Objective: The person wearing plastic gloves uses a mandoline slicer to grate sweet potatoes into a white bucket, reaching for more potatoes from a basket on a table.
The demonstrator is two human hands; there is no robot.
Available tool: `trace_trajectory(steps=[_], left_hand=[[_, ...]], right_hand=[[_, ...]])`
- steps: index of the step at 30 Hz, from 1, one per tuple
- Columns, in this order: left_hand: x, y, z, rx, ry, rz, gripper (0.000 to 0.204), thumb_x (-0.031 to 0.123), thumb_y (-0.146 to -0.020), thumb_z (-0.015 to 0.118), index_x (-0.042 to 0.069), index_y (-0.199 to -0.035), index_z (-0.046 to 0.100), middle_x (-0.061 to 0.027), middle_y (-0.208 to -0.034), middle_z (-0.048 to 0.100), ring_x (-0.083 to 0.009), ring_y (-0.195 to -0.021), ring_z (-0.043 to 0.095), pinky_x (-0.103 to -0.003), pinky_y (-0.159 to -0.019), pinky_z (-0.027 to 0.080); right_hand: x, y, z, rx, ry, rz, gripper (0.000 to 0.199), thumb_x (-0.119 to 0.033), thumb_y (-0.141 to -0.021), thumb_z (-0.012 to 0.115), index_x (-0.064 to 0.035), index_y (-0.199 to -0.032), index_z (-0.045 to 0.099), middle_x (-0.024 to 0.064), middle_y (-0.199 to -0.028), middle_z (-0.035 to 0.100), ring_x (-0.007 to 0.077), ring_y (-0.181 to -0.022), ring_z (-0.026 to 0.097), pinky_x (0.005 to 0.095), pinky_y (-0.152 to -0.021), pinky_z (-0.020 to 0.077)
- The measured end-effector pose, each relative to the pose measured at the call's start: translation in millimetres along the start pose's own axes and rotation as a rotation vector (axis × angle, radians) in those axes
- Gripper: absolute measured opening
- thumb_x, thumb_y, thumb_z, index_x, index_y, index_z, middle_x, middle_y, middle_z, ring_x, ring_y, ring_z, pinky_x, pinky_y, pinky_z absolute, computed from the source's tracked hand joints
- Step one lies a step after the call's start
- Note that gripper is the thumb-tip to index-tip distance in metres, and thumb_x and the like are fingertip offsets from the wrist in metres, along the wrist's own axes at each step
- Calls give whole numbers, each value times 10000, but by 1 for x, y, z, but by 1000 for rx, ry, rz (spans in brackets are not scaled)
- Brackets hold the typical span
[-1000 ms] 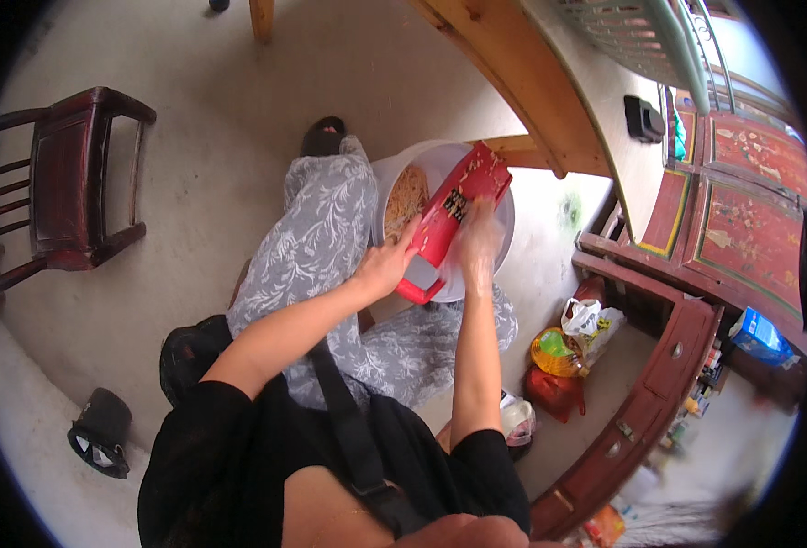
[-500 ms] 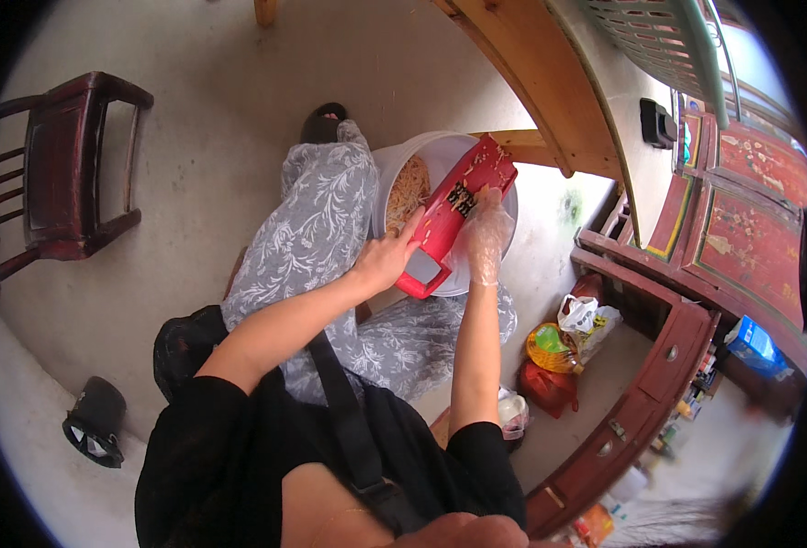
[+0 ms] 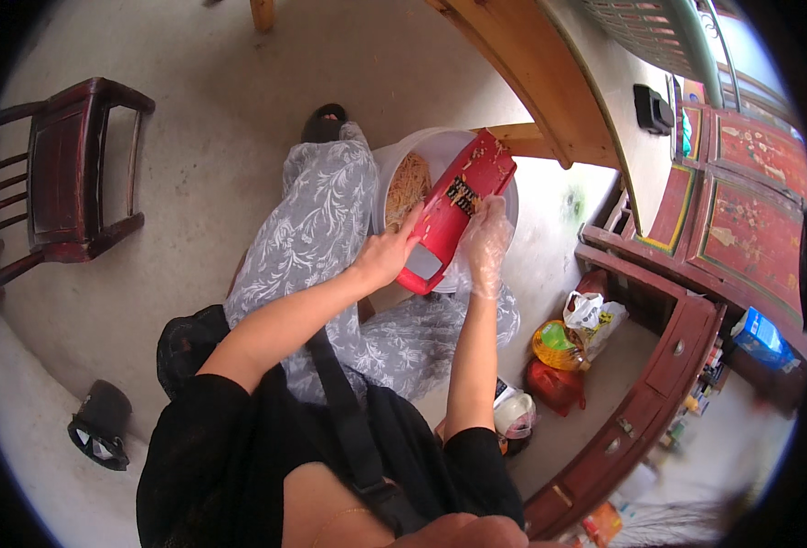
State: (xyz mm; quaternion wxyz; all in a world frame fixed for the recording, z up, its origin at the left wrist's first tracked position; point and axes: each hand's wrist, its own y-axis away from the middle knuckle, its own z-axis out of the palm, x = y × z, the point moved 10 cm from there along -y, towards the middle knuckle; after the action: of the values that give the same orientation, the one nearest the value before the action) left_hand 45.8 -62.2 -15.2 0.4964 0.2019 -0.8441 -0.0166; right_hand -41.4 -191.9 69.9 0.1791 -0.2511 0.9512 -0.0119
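Note:
A red grater (image 3: 439, 239) with a dark toothed blade lies tilted across the mouth of a white bucket (image 3: 385, 166). My left hand (image 3: 389, 255) grips its left edge near the handle opening. In a clear plastic glove, my right hand (image 3: 485, 239) is over the grater just beside the blade, fingers curled together. Whatever those fingers may hold is hidden. Pale orange shreds (image 3: 408, 186) fill the visible left part of the bucket, and bits of them stick to the grater.
To the left stands a dark red wooden chair (image 3: 67, 169). A wooden table's legs and edge (image 3: 549, 91) rise beyond the bucket. At right are a low red cabinet (image 3: 664, 365), a yellow oil bottle (image 3: 554, 345) and a red bag (image 3: 554, 385). A black bin (image 3: 102, 411) sits lower left.
My right hand has slid down the grater toward me, off the blade, leaving more of it visible. My left hand keeps its grip on the edge.

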Motion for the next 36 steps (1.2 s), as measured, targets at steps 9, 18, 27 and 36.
trace_trajectory(steps=[9, 18, 27, 36], left_hand=[[2, 0, -3, 3, 17, 12, 627, 282, -910, 459, 185, -1422, 111, -251, -705, 602, -431, -617, 592, -507, -548, 488], [3, 3, -3, -4, -35, -2, 627, 290, -911, 456, 188, -1423, 108, -257, -745, 602, -443, -625, 588, -504, -547, 489], [2, -2, -2, -15, -16, -21, 619, 276, -917, 447, 212, -1424, 98, -263, -744, 601, -449, -613, 581, -494, -562, 489], [-3, 1, 3, -10, 52, -18, 613, 276, -921, 443, 203, -1424, 100, -277, -748, 592, -447, -642, 583, -504, -573, 484]], right_hand=[[17, 28, 5, -19, -175, 177, 139, 7, -874, 444, -24, -1004, 483, 165, -844, 602, 240, -740, 587, 325, -676, 467], [16, 3, 9, -80, -27, 235, 123, -112, -910, 433, -19, -963, 493, 149, -811, 598, 226, -693, 539, 354, -629, 431], [19, -3, 13, 14, -21, 75, 179, -194, -905, 463, -22, -898, 509, 250, -760, 591, 399, -660, 561, 424, -593, 442], [0, -1, 4, -39, -208, 331, 113, -72, -831, 495, -26, -930, 527, 223, -711, 585, 403, -722, 601, 439, -603, 453]])
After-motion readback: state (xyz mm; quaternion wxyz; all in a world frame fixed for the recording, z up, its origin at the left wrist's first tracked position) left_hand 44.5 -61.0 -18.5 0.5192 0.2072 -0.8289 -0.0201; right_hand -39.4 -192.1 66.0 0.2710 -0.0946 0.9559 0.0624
